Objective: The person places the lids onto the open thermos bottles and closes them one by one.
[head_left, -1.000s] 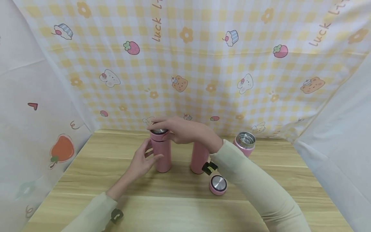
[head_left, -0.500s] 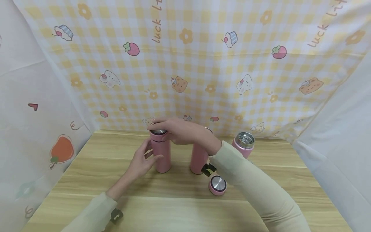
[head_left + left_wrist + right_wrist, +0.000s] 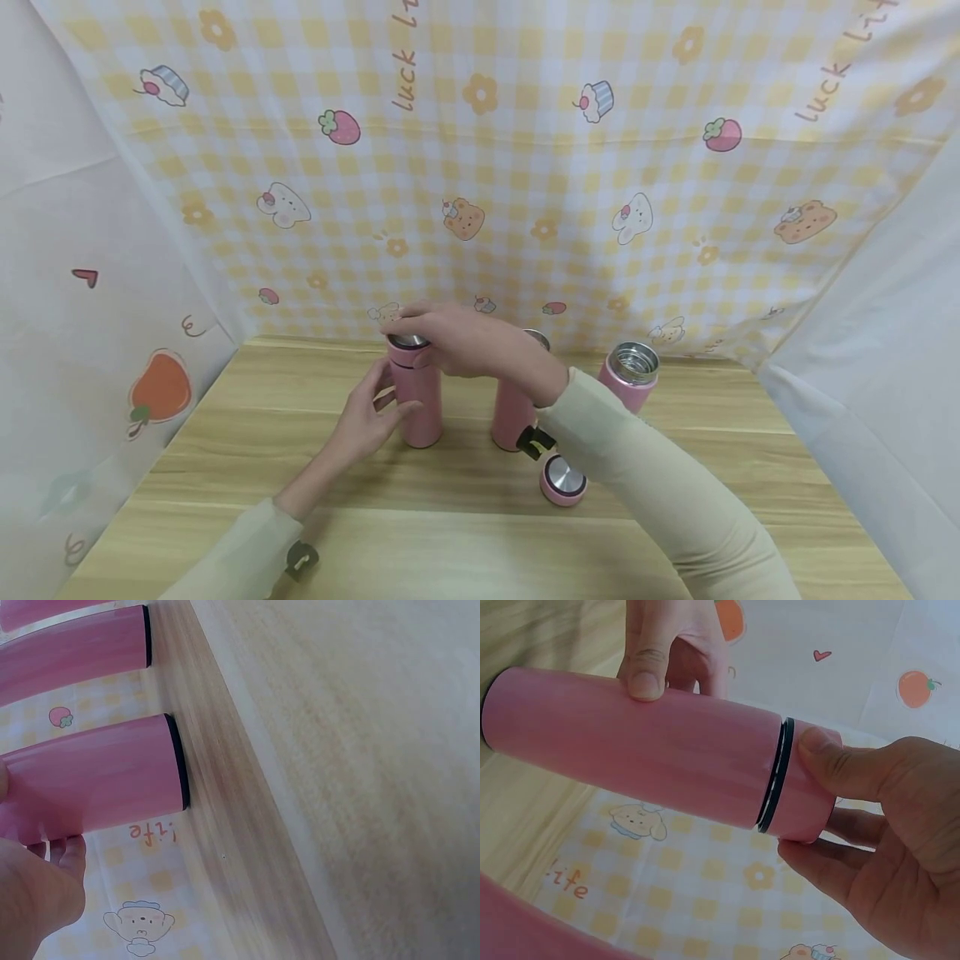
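A pink flask (image 3: 417,400) stands upright on the wooden table (image 3: 225,467). My left hand (image 3: 367,417) grips its body from the left, thumb on the front; in the right wrist view that thumb presses the pink flask (image 3: 645,742). My right hand (image 3: 450,337) reaches over from the right and grips the flask's pink lid (image 3: 806,787) with thumb and fingers. In the left wrist view the flask's base (image 3: 112,780) rests on the table beside my left hand (image 3: 37,892).
A second pink flask (image 3: 513,412) stands right of the first, partly behind my right forearm. A third, open flask (image 3: 632,373) shows its steel mouth at the back right. A loose pink lid (image 3: 562,481) lies in front. Patterned cloth walls (image 3: 480,167) surround the table.
My right forearm has shifted slightly left, showing more of the second flask's top. Both hands stay on the first flask and its lid.
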The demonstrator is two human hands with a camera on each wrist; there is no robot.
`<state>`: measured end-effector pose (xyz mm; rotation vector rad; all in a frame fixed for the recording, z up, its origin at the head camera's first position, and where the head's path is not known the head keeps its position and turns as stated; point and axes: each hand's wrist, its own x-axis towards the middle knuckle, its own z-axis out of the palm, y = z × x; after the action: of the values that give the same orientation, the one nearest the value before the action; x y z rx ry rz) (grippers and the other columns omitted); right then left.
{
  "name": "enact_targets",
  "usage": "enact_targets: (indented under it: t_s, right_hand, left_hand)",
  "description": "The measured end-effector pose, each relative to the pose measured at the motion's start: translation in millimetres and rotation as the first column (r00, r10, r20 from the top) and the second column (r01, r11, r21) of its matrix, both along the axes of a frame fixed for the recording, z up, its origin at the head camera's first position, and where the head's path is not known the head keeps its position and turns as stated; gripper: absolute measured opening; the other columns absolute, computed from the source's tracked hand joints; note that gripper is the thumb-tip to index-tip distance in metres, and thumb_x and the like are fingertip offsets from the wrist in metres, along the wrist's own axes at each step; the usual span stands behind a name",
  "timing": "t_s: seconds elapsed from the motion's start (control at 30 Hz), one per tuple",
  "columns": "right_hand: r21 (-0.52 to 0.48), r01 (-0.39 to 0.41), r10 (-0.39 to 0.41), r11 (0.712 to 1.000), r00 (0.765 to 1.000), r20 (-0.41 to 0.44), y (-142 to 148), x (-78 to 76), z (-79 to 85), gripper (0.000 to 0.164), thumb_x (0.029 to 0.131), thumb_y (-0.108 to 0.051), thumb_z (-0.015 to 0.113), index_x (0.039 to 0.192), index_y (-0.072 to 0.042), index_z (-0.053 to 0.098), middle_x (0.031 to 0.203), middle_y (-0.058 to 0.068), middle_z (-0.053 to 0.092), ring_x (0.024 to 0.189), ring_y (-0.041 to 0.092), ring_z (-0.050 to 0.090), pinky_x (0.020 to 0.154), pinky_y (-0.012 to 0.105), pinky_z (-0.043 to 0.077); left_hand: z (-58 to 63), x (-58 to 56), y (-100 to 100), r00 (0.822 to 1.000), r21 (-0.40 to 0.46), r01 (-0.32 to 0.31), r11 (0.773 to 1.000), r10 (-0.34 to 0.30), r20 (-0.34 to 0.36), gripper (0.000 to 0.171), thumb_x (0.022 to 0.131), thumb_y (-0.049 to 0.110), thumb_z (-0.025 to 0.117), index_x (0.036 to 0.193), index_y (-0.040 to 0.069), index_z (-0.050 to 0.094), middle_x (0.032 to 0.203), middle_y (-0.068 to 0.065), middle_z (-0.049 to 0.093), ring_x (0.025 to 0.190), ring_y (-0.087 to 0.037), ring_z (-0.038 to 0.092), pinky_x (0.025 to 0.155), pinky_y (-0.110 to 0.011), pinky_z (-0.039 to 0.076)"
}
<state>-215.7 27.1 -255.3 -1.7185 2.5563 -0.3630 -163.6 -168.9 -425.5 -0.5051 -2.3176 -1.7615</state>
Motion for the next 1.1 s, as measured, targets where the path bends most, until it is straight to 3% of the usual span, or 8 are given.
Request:
enact_targets:
  t_s: [0.63, 0.9, 1.1]
  right_hand:
    - [0.005, 0.099, -0.097, 0.995, 0.98, -0.174, -6.3, 10.8, -2.8, 0.042, 0.095, -0.023, 0.075, 0.134, -0.016, 0.063, 0.116, 0.009, 0.063, 0.096, 0.018, 0.062, 0.076, 0.024, 0.053]
    - [-0.016, 0.117, -0.118, 0.993, 0.984, -0.131, -5.2, 7.7, -4.7, 0.039, 0.097, -0.03, 0.072, 0.132, -0.017, 0.06, 0.114, 0.008, 0.059, 0.093, 0.017, 0.058, 0.072, 0.025, 0.052]
    - [-0.04, 0.061, -0.063, 0.997, 0.997, -0.044, -0.1, -1.0, -6.0, 0.06, 0.097, -0.031, 0.072, 0.149, -0.01, 0.05, 0.127, 0.013, 0.055, 0.102, 0.018, 0.056, 0.082, 0.025, 0.051]
  left_hand:
    - [-0.4, -0.2, -0.8, 1.0, 0.005, 0.0, 1.0, 0.0, 0.024, 0.071, 0.091, 0.008, 0.078, 0.151, 0.01, 0.04, 0.142, -0.01, 0.05, 0.128, -0.03, 0.051, 0.105, -0.035, 0.048]
    - [0.2, 0.1, -1.3, 1.0, -0.002, 0.005, 1.0, -0.004, 0.03, 0.072, 0.092, 0.011, 0.078, 0.152, 0.012, 0.038, 0.145, -0.009, 0.048, 0.129, -0.031, 0.05, 0.106, -0.039, 0.047]
    - [-1.2, -1.5, -1.4, 1.0, -0.002, 0.006, 1.0, -0.006, 0.012, 0.071, 0.091, 0.009, 0.078, 0.151, 0.01, 0.039, 0.144, -0.01, 0.049, 0.129, -0.033, 0.05, 0.106, -0.043, 0.047]
